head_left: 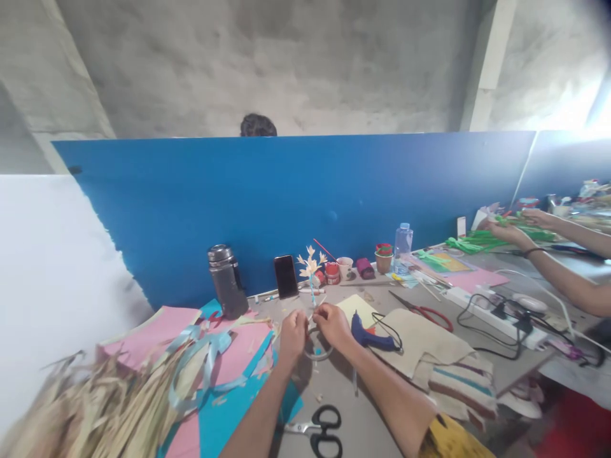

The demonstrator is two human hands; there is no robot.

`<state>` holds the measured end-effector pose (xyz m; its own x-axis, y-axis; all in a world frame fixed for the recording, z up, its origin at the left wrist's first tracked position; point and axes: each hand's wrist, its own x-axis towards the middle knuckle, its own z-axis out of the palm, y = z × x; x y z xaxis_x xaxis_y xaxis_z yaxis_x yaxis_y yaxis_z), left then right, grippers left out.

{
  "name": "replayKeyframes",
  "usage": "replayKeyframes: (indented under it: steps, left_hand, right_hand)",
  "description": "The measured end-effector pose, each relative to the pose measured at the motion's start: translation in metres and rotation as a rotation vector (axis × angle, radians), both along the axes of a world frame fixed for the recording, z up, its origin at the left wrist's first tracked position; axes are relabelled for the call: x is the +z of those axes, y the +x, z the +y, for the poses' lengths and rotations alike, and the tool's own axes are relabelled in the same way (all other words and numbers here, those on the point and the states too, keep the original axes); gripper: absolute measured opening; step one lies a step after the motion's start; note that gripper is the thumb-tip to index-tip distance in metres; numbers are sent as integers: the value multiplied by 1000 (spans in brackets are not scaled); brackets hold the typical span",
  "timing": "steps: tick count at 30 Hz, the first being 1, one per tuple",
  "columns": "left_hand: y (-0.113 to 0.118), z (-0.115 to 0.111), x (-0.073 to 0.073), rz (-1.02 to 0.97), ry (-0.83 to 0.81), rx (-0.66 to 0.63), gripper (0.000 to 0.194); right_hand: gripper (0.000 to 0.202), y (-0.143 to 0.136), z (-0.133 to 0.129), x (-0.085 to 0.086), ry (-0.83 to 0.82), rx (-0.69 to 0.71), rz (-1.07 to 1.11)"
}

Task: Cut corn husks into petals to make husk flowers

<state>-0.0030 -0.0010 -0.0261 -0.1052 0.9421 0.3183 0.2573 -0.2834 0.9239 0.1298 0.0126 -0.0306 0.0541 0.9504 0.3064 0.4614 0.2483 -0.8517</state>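
My left hand (294, 332) and my right hand (332, 323) are close together over the middle of the table. Their fingers are pinched around the lower stem of a pale flower stalk (311, 266), which stands upright with several cream blossoms and a light blue stem. Just below the fingers is a round, pale ring (319, 357); whether it is touched is unclear. Black-handled scissors (321, 429) lie near the front edge. To the right of my right hand rests a blue glue gun (375, 337).
Dried husks (105, 407) and pink and blue sheets (229, 407) cover the left. A flask (228, 280), a phone (286, 277) and a bottle (403, 249) line the blue partition (286, 203). Red-handled scissors (424, 312) and a power strip (494, 317) lie right. Another person's hands (513, 234) hold green material.
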Motion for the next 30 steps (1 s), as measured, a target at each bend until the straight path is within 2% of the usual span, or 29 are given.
replayKeyframes:
  steps: [4, 13, 30]
  left_hand:
    - [4, -3, 3, -32, 5, -21, 28]
    - [7, -7, 3, -154, -48, 18, 31]
    - [2, 4, -5, -350, -83, 41, 37]
  right_hand:
    - [11, -3, -2, 0, 4, 1, -17]
    - [13, -7, -11, 6, 24, 23, -58]
    - [11, -6, -16, 7, 8, 75, -109]
